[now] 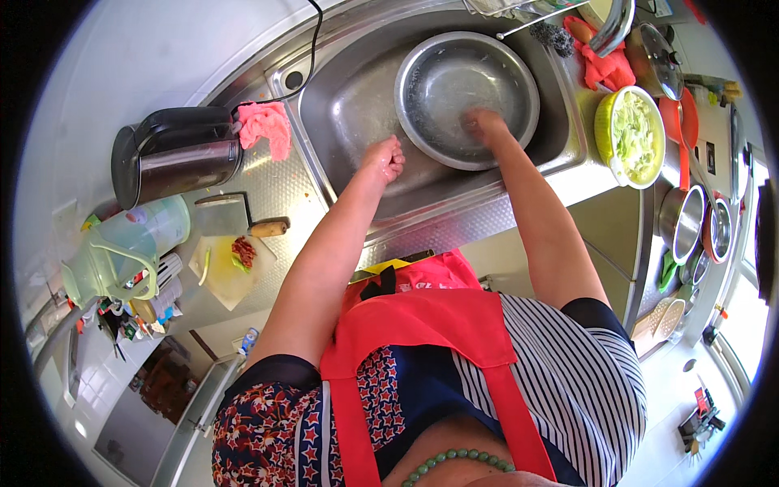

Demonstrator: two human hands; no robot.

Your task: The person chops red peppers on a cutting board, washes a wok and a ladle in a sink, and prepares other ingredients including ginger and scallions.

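Note:
My left hand (384,159) hovers over the stainless steel sink (347,122), just left of the metal basin. Its fingers curl into a loose fist, its skin looks wet, and nothing shows inside it. Reaching into the round metal basin (450,73), my right hand (484,125) is blurred near the basin's front wall, and its fingers are hard to make out. Whether it grips anything cannot be seen. The basin sits in the sink's right part; any water in it is hard to judge.
Left of the sink stand a dark kettle (188,161), a pink cloth (265,129), a cleaver (222,216), a cutting board (225,283) with food on it and a pale green plastic jug (140,234). On the right are a yellow bowl (602,131) of chopped leafy vegetable and a faucet (613,30).

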